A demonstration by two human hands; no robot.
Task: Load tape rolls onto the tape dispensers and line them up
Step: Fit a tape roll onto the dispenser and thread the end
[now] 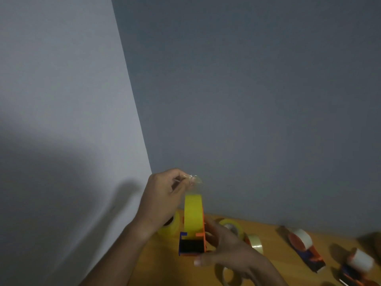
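Observation:
An orange and blue tape dispenser (191, 245) stands on end above the wooden table (274, 234), with a yellow tape roll (193, 213) mounted on it. My right hand (224, 248) grips the dispenser's right side. Above the roll, my left hand (165, 195) pinches the clear, crumpled tape end (194, 179), pulled up from the roll. To the right lie two more dispensers (305, 248) (356, 269), each carrying a pale tape roll.
Loose tape rolls lie around my hands: a yellow one (172, 225) behind my left wrist, one (233, 227) behind my right hand, a pale one (256, 243) beside it, another (228, 275) at the front. Grey walls meet in a corner behind the table.

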